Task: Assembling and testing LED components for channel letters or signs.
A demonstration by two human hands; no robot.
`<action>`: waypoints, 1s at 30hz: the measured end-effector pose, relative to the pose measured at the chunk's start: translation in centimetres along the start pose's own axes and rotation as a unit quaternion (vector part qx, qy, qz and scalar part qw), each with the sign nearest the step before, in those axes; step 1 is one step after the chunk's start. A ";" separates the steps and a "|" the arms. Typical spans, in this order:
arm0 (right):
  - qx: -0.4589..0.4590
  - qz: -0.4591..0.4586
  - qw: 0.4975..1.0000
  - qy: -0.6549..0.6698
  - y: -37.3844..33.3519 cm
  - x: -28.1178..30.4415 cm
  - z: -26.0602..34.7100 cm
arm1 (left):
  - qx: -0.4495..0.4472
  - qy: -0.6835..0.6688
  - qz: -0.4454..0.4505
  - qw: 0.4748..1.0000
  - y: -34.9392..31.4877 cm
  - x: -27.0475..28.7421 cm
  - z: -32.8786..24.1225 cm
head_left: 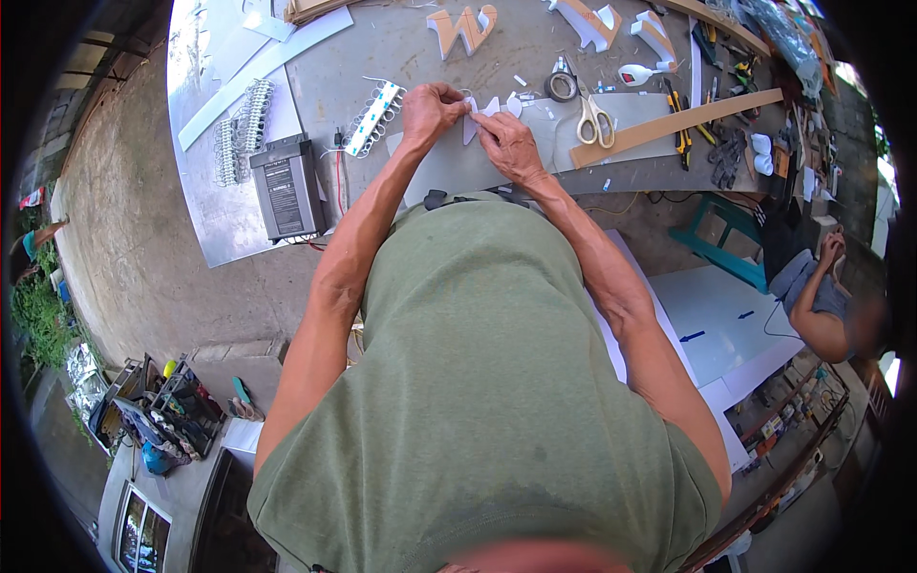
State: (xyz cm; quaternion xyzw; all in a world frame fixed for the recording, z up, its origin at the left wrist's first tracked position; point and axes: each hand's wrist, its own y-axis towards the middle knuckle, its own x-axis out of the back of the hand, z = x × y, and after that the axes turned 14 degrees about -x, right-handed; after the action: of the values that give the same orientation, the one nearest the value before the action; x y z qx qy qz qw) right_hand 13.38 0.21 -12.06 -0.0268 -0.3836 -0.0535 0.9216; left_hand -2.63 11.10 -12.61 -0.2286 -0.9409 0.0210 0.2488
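Note:
My left hand [432, 115] is closed, its thumb and fingertips pinching the left end of a white, pointed cut-out letter piece [469, 130]. From the other side my right hand [508, 145] grips the same piece with bent fingers. Part of the piece is hidden behind the fingers, and its wavy outline shows above the right hand. Left of my left hand lies a white strip of wired LED modules [373, 118]. To the right of my right hand are scissors [594, 126] with pale handles and a black roll of tape [562, 87].
A black power supply box [287, 196] and a bundle of wired modules [250, 119] are on the table's left. Foam letters [462, 31], a white glue bottle [634, 74], a brown strip [669, 129] and cutters [679, 119] lie farther off. A person [820, 296] sits at the right.

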 end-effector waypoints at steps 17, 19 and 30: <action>-0.071 0.025 0.995 -0.064 -2.6 1.1 0.0 | -0.026 0.049 0.003 0.998 0.1 0.1 -0.5; -0.122 0.032 0.992 -0.021 -2.6 0.8 -0.1 | -0.026 0.047 0.003 0.999 0.1 0.0 -0.4; -0.237 0.042 0.960 0.140 -0.8 0.2 1.5 | -0.050 0.054 -0.007 0.997 0.0 -0.3 0.3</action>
State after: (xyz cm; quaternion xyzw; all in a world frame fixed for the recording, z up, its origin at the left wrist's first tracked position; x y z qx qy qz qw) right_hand 12.38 -0.46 -10.92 -0.2527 -0.2256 -0.1078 0.9347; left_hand -2.53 11.03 -13.05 -0.2348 -0.9276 -0.0407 0.2876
